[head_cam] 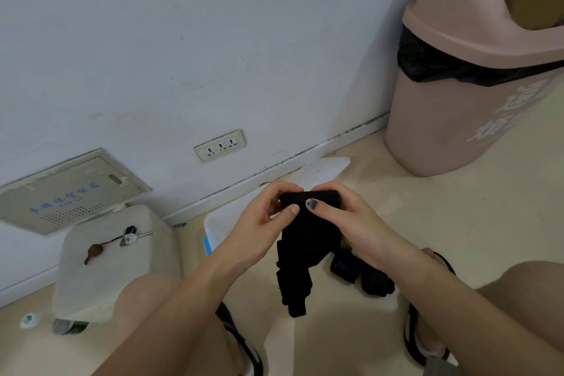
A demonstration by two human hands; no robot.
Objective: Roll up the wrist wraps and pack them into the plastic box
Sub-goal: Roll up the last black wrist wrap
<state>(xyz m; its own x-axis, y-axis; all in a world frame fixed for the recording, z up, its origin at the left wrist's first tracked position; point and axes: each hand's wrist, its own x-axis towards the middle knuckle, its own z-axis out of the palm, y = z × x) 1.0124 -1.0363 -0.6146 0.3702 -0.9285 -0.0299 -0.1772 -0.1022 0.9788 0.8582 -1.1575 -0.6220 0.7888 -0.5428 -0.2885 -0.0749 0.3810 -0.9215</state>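
A black wrist wrap [305, 241] is held up between both hands, its top end wound into a roll and its loose tail hanging down. My left hand [262, 223] grips the roll's left end, thumb on its front. My right hand [345, 220] grips the right end, thumb pressed on the roll. The clear plastic box [218, 226] with a blue clip stands on the floor behind my left hand, mostly hidden. Its clear lid [326, 169] lies by the wall. More black wraps [360, 272] lie on the floor under my right wrist.
A pink swing-lid bin [464, 94] with a black liner stands at the right. A pale stool [116, 259] at the left carries keys [129, 236]. A wall socket [219, 146] and a wall panel [70, 189] sit low on the white wall. My knees and sandals frame the floor.
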